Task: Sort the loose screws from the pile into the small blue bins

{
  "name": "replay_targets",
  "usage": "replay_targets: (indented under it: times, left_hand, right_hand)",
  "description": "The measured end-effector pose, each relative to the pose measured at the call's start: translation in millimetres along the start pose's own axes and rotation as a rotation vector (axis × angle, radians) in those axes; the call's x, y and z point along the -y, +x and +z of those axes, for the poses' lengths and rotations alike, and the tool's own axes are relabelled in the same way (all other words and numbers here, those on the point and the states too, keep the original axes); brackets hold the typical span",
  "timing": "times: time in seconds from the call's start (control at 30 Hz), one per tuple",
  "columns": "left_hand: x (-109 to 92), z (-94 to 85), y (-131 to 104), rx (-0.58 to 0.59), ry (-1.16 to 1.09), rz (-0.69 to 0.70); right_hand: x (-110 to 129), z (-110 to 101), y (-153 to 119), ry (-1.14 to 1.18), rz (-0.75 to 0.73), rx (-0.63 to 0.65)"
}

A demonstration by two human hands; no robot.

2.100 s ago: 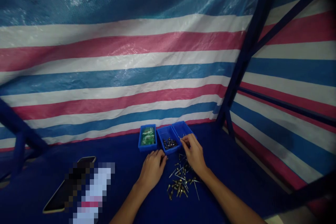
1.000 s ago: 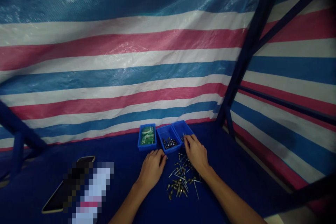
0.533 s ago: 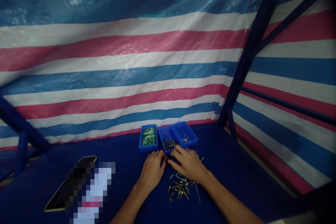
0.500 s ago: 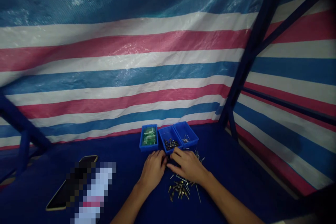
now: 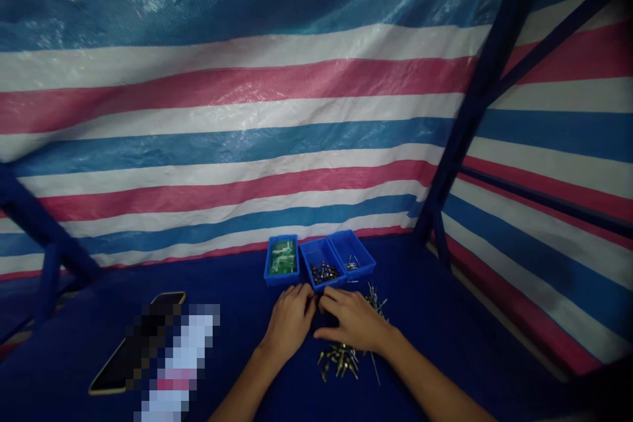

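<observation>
My left hand (image 5: 291,316) rests on the dark blue table in front of the bins, fingers curled and thumb drawn in. Whatever it grips is hidden. Close on its right is my right hand (image 5: 353,318), its thumb spread away from bent fingers and nothing visible in the gap. Just beyond the hands stands a blue bin (image 5: 324,272) of small dark and shiny metal parts. Brass-coloured parts with thin shafts lie in a pile (image 5: 341,362) below my right hand. Thin silver pins (image 5: 376,300) are scattered to its right, partly covered by it.
A left blue bin (image 5: 281,257) holds green pieces in clear wrapping; a right one (image 5: 353,254) holds a few silver pins. A phone (image 5: 111,369) and a blurred pale strip (image 5: 180,359) lie at left. Blue frame posts (image 5: 448,178) and striped sheeting (image 5: 237,125) surround the table.
My right hand has shifted slightly down, its thumb lower and farther from its fingers, covering more of the loose pins. My left hand stays nearly in place.
</observation>
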State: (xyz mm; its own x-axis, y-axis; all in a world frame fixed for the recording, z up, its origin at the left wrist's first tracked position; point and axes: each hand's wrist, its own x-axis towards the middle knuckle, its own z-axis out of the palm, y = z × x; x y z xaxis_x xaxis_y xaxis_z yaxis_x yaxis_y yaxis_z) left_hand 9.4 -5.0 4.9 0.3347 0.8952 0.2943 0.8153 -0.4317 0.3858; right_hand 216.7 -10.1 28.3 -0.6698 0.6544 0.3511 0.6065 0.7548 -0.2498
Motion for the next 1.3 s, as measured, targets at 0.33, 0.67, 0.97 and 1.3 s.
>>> replay_targets:
  times: [0.33, 0.67, 0.97, 1.3]
  left_hand:
    - [-2.5, -2.7, -0.3, 0.003, 0.017, -0.003]
    - [-1.9, -1.4, 0.3, -0.002, 0.018, -0.003]
    - [3.0, 4.0, -0.6, -0.001, 0.046, 0.003]
    - [-0.3, 1.1, 0.2, -0.034, -0.008, 0.018]
  right_hand:
    - [-5.2, -0.2, 0.0, 0.134, 0.017, 0.028]
    - [-4.3, -4.5, -0.3, 0.206, 0.025, 0.075]
    - [-0.2, -5.4, 1.9, 0.155, 0.013, -0.002]
    - [-14.9, 3.2, -2.4, 0.290, 0.050, -0.314]
